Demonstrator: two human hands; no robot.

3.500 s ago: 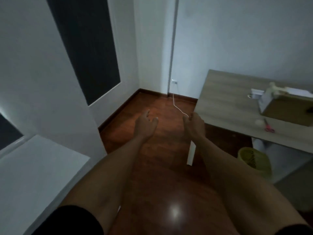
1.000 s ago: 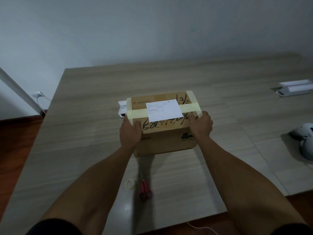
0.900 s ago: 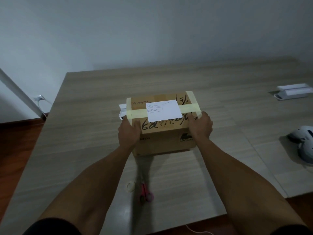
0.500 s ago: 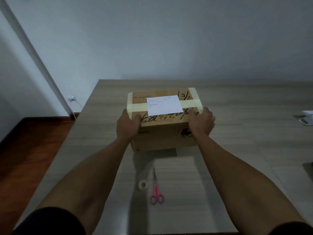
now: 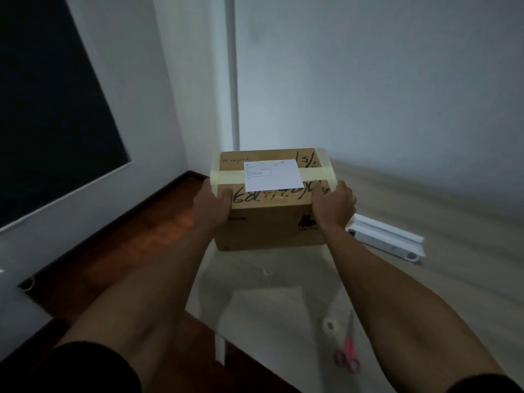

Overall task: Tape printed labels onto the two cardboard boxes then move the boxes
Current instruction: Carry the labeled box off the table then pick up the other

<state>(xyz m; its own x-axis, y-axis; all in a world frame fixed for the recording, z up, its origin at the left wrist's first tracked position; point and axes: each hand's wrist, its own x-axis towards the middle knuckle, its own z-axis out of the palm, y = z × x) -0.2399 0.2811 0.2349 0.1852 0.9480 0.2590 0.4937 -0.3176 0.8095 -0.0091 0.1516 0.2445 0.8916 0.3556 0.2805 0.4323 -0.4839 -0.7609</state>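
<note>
Both hands: my left hand (image 5: 212,207) grips the left end of the brown cardboard box (image 5: 269,222), thumb over the top edge; my right hand (image 5: 333,204) grips the right end the same way. Neither hand free.
Wooden table w/ pale grain (image 5: 439,279): box looks lifted clear of it, held over the table's left corner, part of it out past the edge above the dark red wood floor (image 5: 119,251). Can't tell for sure if the underside touches anything.
Box: upright, top facing me, black marker scrawl on the lid.
White printed label (image 5: 273,175): lies flat on the box top, a pale yellowish tape strip (image 5: 317,175) running across the lid and down both ends, label sitting on that band. Looks fixed, so taping on this box = done, I'd say.
White plastic tape dispenser (image 5: 387,239): on the table just right of the box, apart from it.
Pink-handled scissors (image 5: 347,353): on the table near me.
Small roll of clear tape (image 5: 330,326): just beside the scissors.
Progress: this box labelled, carry in hand; set-down left. 2nd box not in view, so no saying if it's done.
</note>
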